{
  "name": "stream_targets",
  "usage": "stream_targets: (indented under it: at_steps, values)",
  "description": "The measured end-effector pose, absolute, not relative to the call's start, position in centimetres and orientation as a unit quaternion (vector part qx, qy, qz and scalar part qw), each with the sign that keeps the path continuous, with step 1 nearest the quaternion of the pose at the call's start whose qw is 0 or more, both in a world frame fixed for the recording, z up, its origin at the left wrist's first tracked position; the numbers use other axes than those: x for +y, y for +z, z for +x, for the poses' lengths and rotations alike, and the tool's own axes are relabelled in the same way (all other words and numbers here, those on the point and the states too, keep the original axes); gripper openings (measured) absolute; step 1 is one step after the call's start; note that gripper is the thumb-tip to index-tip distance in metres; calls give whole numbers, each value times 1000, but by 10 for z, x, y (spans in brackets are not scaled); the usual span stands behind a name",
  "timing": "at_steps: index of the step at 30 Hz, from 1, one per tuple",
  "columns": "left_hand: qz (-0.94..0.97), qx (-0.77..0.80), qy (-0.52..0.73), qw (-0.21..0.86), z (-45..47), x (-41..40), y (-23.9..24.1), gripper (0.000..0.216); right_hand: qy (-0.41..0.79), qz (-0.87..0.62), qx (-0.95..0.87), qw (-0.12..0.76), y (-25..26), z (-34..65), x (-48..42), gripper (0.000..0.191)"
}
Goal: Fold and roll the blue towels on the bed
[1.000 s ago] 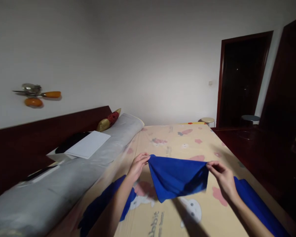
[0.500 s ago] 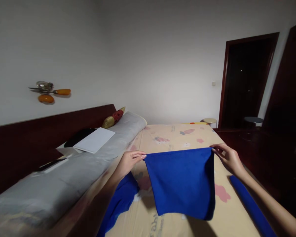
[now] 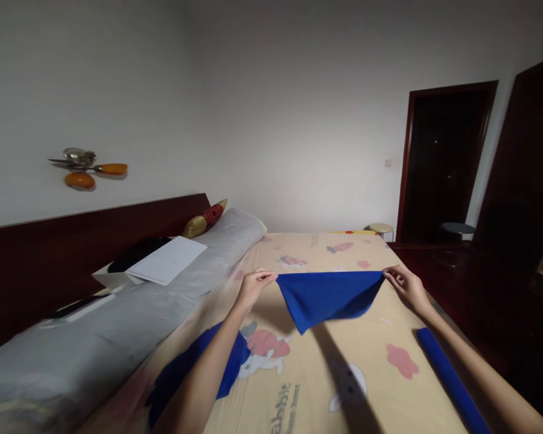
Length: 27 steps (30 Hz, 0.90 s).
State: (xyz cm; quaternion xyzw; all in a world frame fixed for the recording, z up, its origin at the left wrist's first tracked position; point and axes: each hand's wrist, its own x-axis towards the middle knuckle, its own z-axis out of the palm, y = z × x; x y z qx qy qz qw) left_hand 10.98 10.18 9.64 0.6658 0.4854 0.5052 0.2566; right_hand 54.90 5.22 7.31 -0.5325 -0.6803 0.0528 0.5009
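A blue cloth (image 3: pixel 328 294) is stretched between my two hands above the bed, its top edge taut and its lower part swung away from me. My left hand (image 3: pixel 256 284) pinches one upper corner between thumb and fingers. At the opposite corner, my right hand (image 3: pixel 406 286) grips in the same way. Another blue cloth (image 3: pixel 233 361) lies crumpled on the bed, partly hidden behind my left forearm. Along the bed's right side lies a long, narrow blue cloth (image 3: pixel 450 380), rolled or folded, close to my right forearm.
The bed (image 3: pixel 312 361) has a cream sheet printed with rabbits. A long grey pillow (image 3: pixel 104 343) runs along the dark headboard (image 3: pixel 36 265), with a white box lid (image 3: pixel 167 260) and a red-gold cushion (image 3: pixel 206 219) near it. Two stools, one cream (image 3: pixel 381 228) and one dark (image 3: pixel 458 228), stand by the doorway.
The cloth's lower part has swung up and away from me, so less of it hangs down. Both hands keep their corners and have come slightly closer together.
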Motion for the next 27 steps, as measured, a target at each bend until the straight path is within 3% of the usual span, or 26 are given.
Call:
stream_targets:
  at_steps: [4, 7, 11, 15, 21, 27]
  values:
    - [716, 490, 397, 301, 95, 82, 59, 33, 154, -505, -735, 425, 37, 566, 34, 42]
    - [732, 503, 293, 354, 98, 53, -7, 28, 256, -528, -740, 330, -32, 568, 13, 37]
    - [732, 513, 178, 411, 115, 9, -103, 20, 316, -551, -721, 277, -127, 552, -23, 25]
    - [730, 505, 100, 449, 123, -20, -164, 13, 345, -554, -720, 235, -175, 536, -54, 13]
    - [742, 512, 51, 430, 117, -26, -192, 12, 392, -542, -709, 224, -191, 536, -67, 13]
    - [749, 516, 51, 412, 117, -26, -198, 7, 316, -568, -733, 200, -206, 540, -69, 10]
